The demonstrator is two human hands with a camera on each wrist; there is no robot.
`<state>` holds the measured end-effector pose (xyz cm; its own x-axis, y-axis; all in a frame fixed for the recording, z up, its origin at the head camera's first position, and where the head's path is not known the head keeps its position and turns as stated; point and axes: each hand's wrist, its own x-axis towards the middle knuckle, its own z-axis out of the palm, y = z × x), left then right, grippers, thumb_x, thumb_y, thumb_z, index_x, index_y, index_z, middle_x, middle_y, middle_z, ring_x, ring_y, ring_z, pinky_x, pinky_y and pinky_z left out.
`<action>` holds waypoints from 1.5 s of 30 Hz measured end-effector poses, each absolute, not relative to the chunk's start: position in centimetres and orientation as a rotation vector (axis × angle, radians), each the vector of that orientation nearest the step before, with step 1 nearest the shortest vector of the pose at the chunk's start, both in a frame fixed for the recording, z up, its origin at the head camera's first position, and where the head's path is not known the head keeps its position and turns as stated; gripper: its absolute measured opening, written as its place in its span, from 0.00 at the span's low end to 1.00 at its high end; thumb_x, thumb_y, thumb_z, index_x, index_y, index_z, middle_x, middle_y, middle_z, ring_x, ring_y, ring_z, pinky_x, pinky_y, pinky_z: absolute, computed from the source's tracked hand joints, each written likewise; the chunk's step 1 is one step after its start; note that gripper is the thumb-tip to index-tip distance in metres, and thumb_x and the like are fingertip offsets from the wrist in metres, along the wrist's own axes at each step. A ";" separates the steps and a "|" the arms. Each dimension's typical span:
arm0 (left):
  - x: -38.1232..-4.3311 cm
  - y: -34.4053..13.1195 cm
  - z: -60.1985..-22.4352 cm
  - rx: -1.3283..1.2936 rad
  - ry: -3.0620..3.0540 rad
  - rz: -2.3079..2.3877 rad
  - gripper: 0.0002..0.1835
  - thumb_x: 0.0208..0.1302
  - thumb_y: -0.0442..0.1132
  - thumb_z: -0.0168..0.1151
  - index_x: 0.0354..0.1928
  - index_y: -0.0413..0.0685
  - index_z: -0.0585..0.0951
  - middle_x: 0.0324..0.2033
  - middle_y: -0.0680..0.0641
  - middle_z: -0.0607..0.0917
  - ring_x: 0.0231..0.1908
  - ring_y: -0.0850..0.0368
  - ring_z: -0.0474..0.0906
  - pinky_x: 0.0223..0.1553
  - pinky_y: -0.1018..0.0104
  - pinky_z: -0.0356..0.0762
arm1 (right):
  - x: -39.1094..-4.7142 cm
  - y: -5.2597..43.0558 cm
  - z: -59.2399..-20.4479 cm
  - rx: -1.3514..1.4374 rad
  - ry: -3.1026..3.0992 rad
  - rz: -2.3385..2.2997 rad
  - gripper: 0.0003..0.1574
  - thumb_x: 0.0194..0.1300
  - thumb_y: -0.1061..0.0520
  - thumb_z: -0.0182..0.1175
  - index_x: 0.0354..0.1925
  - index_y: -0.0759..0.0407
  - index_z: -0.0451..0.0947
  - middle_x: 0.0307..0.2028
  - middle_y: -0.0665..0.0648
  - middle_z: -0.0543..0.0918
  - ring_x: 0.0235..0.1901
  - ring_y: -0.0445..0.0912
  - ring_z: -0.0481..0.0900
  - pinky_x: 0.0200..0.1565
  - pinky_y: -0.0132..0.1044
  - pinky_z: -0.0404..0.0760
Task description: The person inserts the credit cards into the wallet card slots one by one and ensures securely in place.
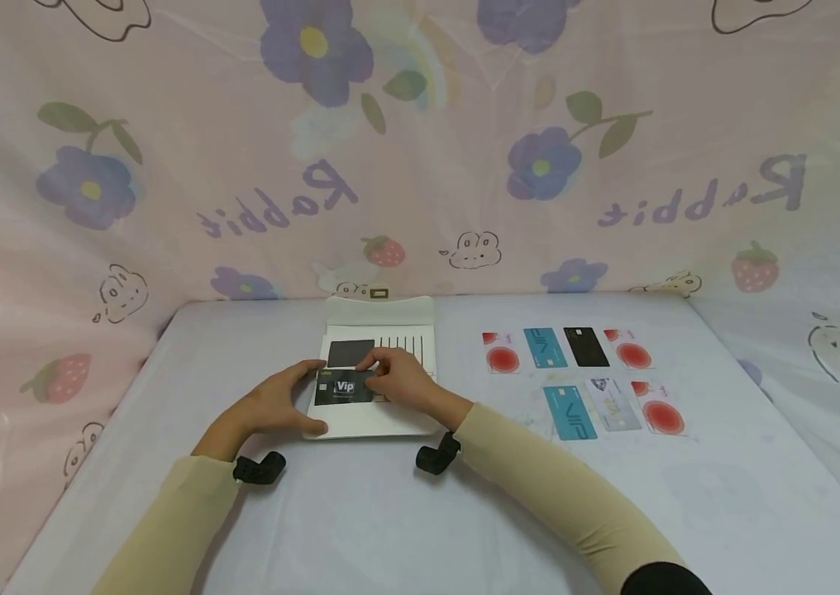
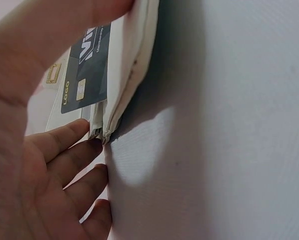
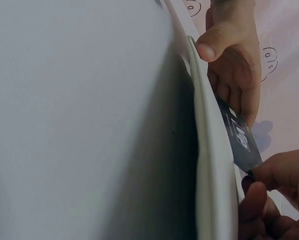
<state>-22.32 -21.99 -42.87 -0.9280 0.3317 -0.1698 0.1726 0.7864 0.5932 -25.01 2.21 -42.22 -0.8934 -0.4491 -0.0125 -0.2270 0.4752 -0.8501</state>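
A white card wallet (image 1: 412, 420) lies unfolded on the table, with its flap (image 1: 380, 311) laid back. My right hand (image 1: 401, 380) pinches the right end of a black Vip card (image 1: 331, 388) between thumb and forefinger, low over the wallet's left half. In the left wrist view, the black card's (image 2: 92, 70) chip and gold LOGO print show. Around the wallet's left side, my left hand (image 1: 271, 405) is spread, its thumb at the near corner and its loosely bent fingers (image 2: 72, 155) at the side edge. Just beyond the Vip card is a dark grey card (image 1: 351, 353).
To the right, loose cards lie in two rows. The far row has a black card (image 1: 587, 347), a blue card (image 1: 545, 348) and cards with red discs; the near row has a blue VIP card (image 1: 571, 412), a silvery card (image 1: 613, 405) and a red-disc card (image 1: 662, 408). A patterned curtain (image 1: 465, 149) hangs behind the table.
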 end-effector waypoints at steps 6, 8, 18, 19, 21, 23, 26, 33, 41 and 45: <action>-22.4 -22.0 -42.8 0.396 2.719 0.845 0.58 0.38 0.58 0.77 0.72 0.48 0.60 0.69 0.37 0.66 0.70 0.37 0.59 0.67 0.40 0.59 | -25.0 2.1 -42.0 -0.583 2.528 -1.320 0.14 0.60 0.65 0.60 0.44 0.56 0.82 0.22 0.49 0.74 0.20 0.38 0.68 0.22 0.26 0.65; -22.4 -22.0 -42.8 0.390 2.718 0.850 0.58 0.37 0.58 0.78 0.72 0.49 0.60 0.69 0.38 0.65 0.70 0.37 0.59 0.67 0.40 0.59 | -25.1 2.1 -42.1 -0.586 2.539 -1.306 0.14 0.60 0.65 0.60 0.44 0.55 0.83 0.22 0.49 0.74 0.20 0.38 0.67 0.22 0.26 0.65; -22.3 -22.1 -42.9 0.393 2.716 0.843 0.58 0.38 0.58 0.78 0.72 0.50 0.59 0.70 0.37 0.64 0.70 0.37 0.59 0.67 0.39 0.59 | -25.1 2.1 -42.4 -0.585 2.533 -1.294 0.14 0.58 0.66 0.61 0.43 0.56 0.83 0.22 0.49 0.76 0.21 0.38 0.69 0.23 0.26 0.66; -22.3 -22.1 -42.8 0.394 2.717 0.845 0.58 0.38 0.58 0.78 0.72 0.49 0.60 0.70 0.37 0.64 0.70 0.37 0.59 0.67 0.39 0.59 | -25.1 2.1 -42.4 -0.585 2.531 -1.292 0.14 0.58 0.66 0.61 0.43 0.56 0.83 0.22 0.49 0.76 0.21 0.38 0.69 0.23 0.26 0.66; -22.3 -22.1 -42.8 0.395 2.717 0.848 0.58 0.37 0.57 0.78 0.72 0.49 0.60 0.70 0.37 0.65 0.70 0.37 0.59 0.67 0.39 0.59 | -25.1 2.1 -42.4 -0.582 2.528 -1.292 0.14 0.59 0.66 0.61 0.43 0.56 0.83 0.23 0.49 0.76 0.22 0.38 0.69 0.23 0.26 0.67; -22.3 -22.0 -42.7 0.398 2.718 0.848 0.58 0.37 0.58 0.78 0.72 0.50 0.60 0.70 0.37 0.65 0.70 0.37 0.58 0.67 0.39 0.59 | -25.1 2.1 -42.4 -0.580 2.527 -1.294 0.14 0.59 0.66 0.61 0.43 0.56 0.83 0.23 0.49 0.77 0.22 0.38 0.70 0.23 0.26 0.67; -22.4 -22.1 -42.8 0.396 2.715 0.847 0.58 0.37 0.58 0.78 0.72 0.50 0.60 0.70 0.37 0.65 0.70 0.37 0.58 0.67 0.39 0.59 | -25.1 2.1 -42.4 -0.584 2.529 -1.289 0.14 0.59 0.66 0.62 0.44 0.56 0.83 0.23 0.49 0.77 0.22 0.38 0.70 0.23 0.26 0.67; -22.5 -22.1 -43.0 0.392 2.717 0.840 0.58 0.37 0.58 0.78 0.72 0.50 0.60 0.70 0.38 0.64 0.70 0.37 0.58 0.67 0.39 0.59 | -25.1 2.2 -42.2 -0.599 2.526 -1.283 0.14 0.59 0.66 0.61 0.44 0.56 0.83 0.24 0.51 0.77 0.22 0.39 0.69 0.23 0.26 0.66; -22.5 -22.1 -43.0 0.381 2.708 0.831 0.59 0.38 0.58 0.78 0.72 0.50 0.59 0.70 0.38 0.64 0.70 0.37 0.57 0.67 0.39 0.59 | -25.2 2.2 -42.3 -0.599 2.514 -1.282 0.15 0.58 0.67 0.61 0.44 0.57 0.83 0.23 0.50 0.77 0.21 0.39 0.69 0.22 0.26 0.65; -22.5 -22.0 -42.8 0.380 2.707 0.827 0.58 0.38 0.58 0.78 0.72 0.49 0.59 0.70 0.37 0.63 0.70 0.36 0.57 0.67 0.38 0.59 | -25.1 2.2 -42.1 -0.600 2.511 -1.274 0.15 0.58 0.67 0.61 0.44 0.57 0.83 0.22 0.50 0.77 0.20 0.38 0.68 0.22 0.26 0.65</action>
<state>-22.49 -22.01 -42.84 -0.9248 0.3288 -0.1916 0.1656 0.8010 0.5753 -25.07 2.19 -42.13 -0.8805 -0.4719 -0.0450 -0.2424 0.5298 -0.8128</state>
